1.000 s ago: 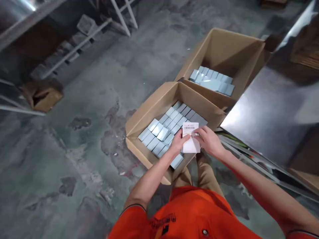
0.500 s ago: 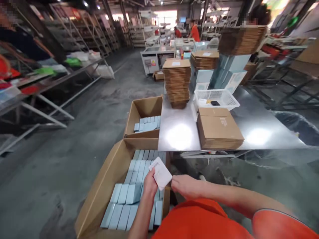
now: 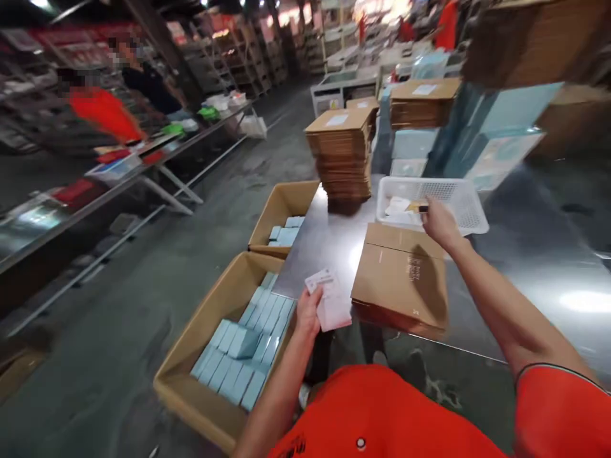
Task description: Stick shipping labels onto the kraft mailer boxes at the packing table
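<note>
On my feed from the single head camera I count two bare hands, both the operator's own. The left hand (image 3: 308, 312), at about 6 o'clock, has its thumb pressed over one white paper sheet with a barcode label (image 3: 329, 299), pinching it against the fingers above the steel table's near corner. The right hand (image 3: 442, 224), at about 2 o'clock, reaches to the rim of one white plastic mesh basket (image 3: 453, 197), its fingers drawn close together. Its fingertips (image 3: 426, 207) are beside one small tan-and-dark object (image 3: 417, 207), but I cannot tell whether they are gripping it. Loose white paper (image 3: 396, 207) lies in the basket's left end. Under that hand, one low pile of flat brown cardboard cartons (image 3: 401, 277) rests on the brushed-steel table (image 3: 315, 254). Beyond it, at about 12 and 1 o'clock, stand two tall stacks of flat brown cartons (image 3: 340, 152) (image 3: 424, 102). Two open brown cardboard boxes sit beside the table. The nearer one (image 3: 191, 362), at about 7 o'clock, holds many pale blue rectangular boxes (image 3: 238, 350), too closely packed for me to count exactly, and one lies tilted on the others. The farther one (image 3: 281, 207), at about 11 o'clock, shows a few more pale blue boxes (image 3: 284, 233). Three co-workers appear in the background: two in orange (image 3: 105, 114) (image 3: 447, 25) and one in dark clothing (image 3: 150, 86).
</note>
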Demonstrator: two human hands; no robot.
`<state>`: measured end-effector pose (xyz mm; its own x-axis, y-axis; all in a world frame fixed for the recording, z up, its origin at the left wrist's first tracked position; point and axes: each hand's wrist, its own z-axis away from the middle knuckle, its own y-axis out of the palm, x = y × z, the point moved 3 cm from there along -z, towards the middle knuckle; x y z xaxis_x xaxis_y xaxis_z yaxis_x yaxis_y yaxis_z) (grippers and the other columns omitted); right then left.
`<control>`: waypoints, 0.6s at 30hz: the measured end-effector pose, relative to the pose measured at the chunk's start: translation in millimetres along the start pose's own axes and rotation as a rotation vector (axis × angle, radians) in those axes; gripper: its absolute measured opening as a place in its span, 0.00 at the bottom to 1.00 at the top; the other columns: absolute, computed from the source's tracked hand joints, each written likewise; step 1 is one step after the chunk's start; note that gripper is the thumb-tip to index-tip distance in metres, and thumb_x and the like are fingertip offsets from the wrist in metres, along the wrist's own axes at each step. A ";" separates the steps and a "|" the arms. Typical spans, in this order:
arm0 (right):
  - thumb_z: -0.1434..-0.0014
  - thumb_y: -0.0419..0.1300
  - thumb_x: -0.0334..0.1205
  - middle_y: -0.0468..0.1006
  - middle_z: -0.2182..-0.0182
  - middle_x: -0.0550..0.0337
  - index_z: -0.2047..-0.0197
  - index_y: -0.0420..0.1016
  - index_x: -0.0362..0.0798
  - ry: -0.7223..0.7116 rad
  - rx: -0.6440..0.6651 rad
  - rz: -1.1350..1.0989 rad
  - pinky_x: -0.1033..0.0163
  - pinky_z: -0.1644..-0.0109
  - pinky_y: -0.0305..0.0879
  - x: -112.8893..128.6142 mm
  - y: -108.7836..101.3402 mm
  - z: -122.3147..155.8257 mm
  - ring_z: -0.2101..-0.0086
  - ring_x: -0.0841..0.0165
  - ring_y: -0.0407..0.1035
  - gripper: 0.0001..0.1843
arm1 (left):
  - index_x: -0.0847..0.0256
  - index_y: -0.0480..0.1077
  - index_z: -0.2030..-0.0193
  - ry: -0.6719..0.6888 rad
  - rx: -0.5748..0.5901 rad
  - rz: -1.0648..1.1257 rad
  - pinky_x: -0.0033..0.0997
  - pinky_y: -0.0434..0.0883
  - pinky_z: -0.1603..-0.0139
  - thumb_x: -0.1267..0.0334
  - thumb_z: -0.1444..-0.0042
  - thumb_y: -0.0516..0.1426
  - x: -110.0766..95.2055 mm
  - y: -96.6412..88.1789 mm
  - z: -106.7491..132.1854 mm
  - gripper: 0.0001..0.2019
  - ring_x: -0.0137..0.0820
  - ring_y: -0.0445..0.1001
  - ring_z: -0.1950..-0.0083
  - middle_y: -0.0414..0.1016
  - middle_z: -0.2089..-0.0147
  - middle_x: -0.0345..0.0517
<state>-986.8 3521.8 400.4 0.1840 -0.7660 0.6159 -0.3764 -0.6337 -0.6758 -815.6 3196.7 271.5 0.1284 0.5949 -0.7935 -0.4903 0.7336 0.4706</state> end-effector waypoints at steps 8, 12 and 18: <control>0.41 0.56 0.57 0.71 0.80 0.62 0.73 0.69 0.47 -0.210 0.901 -0.501 0.65 0.75 0.61 62.0 110.5 111.9 0.78 0.70 0.65 0.21 | 0.64 0.73 0.62 0.217 -0.116 -0.127 0.32 0.73 0.63 0.55 0.67 0.73 15.8 34.5 2.6 0.26 0.32 0.77 0.68 0.80 0.65 0.45; 0.43 0.56 0.56 0.76 0.74 0.60 0.68 0.74 0.45 -0.156 0.988 -0.715 0.65 0.70 0.63 77.9 129.8 143.4 0.72 0.68 0.67 0.21 | 0.65 0.74 0.62 0.216 -0.151 -0.089 0.33 0.73 0.61 0.50 0.61 0.71 19.5 15.2 13.2 0.24 0.33 0.77 0.66 0.81 0.64 0.48; 0.40 0.53 0.53 0.78 0.70 0.58 0.63 0.78 0.45 -0.162 1.090 -0.761 0.64 0.66 0.66 82.2 156.3 184.3 0.69 0.65 0.69 0.21 | 0.63 0.76 0.65 0.049 -0.389 0.074 0.32 0.73 0.61 0.56 0.54 0.68 48.6 -53.0 30.9 0.14 0.31 0.75 0.69 0.80 0.69 0.44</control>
<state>-863.2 3340.0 270.8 0.1563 -0.1430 0.9773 0.7647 -0.6087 -0.2114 -756.7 3196.9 219.9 0.0435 0.6178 -0.7851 -0.7880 0.5043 0.3532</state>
